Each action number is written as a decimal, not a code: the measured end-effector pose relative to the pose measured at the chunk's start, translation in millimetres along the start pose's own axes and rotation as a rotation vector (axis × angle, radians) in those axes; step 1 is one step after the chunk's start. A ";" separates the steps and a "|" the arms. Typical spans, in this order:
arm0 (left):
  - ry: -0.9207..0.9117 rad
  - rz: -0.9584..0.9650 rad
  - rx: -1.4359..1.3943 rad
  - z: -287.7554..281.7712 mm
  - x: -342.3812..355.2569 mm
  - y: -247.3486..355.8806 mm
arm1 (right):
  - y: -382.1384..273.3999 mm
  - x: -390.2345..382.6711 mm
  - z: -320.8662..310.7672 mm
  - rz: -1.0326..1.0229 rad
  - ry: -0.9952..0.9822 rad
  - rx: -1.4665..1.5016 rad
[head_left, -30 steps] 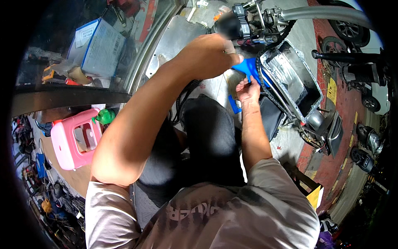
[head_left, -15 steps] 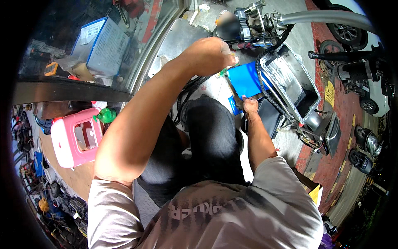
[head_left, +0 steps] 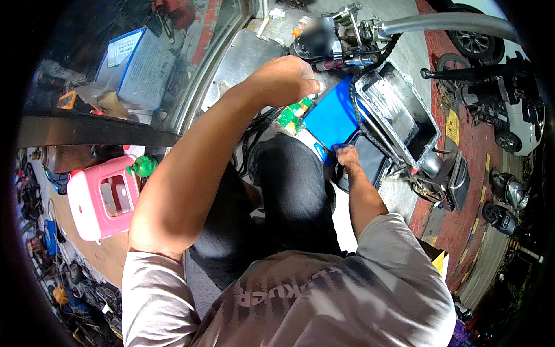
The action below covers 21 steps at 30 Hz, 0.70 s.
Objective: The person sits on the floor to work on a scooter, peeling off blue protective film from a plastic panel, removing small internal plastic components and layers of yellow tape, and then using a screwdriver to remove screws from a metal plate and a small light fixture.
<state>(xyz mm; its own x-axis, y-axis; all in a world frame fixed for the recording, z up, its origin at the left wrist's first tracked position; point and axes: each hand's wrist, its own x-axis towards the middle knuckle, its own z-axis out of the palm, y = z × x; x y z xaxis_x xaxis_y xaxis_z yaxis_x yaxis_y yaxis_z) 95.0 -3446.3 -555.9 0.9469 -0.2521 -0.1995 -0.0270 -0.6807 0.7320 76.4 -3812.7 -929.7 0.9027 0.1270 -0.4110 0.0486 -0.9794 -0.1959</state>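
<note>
A blue, flat-topped rectangular pack (head_left: 332, 118) lies in front of my knees, beside an open metal box. My right hand (head_left: 347, 155) is closed on the pack's near edge, its thumb uppermost. Above the pack's far left side, my left hand (head_left: 289, 78) is closed, with the fingers curled under and mostly hidden; whatever it holds does not show. Below that hand, a green and yellow crinkled piece (head_left: 293, 117) lies against the pack's left edge. A black cable (head_left: 357, 98) crosses between the pack and the metal box (head_left: 399, 110).
A metal plate (head_left: 240, 66) leans by the glass at left. Bike handlebar parts (head_left: 347, 34) stand at the far side. A pink container (head_left: 87, 202) and a green bottle (head_left: 144, 166) are at left. Parked scooters (head_left: 509, 191) line the right.
The blue pack has shifted left and slightly nearer, with my right hand on it. More of the green and yellow piece shows. My left hand stays closed, slightly lower.
</note>
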 end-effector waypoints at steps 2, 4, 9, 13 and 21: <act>0.032 -0.002 0.007 0.0 -2.4 -4.1 | -12.7 -8.7 -9.3 -0.078 0.120 -0.009; 0.050 -0.033 -0.040 -3.1 -4.0 -8.8 | -39.2 -25.3 -27.9 0.021 0.304 0.165; 0.102 -0.085 -0.039 -18.2 -12.1 -23.4 | -127.0 -41.1 -111.5 0.155 0.122 0.750; 0.178 -0.106 0.138 -29.8 -19.6 -35.0 | -170.9 -54.7 -173.7 0.178 -0.060 1.438; 0.341 -0.165 0.251 -48.9 -45.6 -35.9 | -196.4 -108.5 -272.8 0.170 -0.381 1.524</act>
<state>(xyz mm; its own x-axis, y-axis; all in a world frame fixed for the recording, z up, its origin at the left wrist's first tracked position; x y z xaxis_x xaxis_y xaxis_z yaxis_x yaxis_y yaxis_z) 68.4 -3376.8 -541.2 0.9953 0.0860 -0.0436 0.0962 -0.8490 0.5195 85.5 -3676.9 -603.7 0.6849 0.2969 -0.6655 -0.7080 0.0549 -0.7041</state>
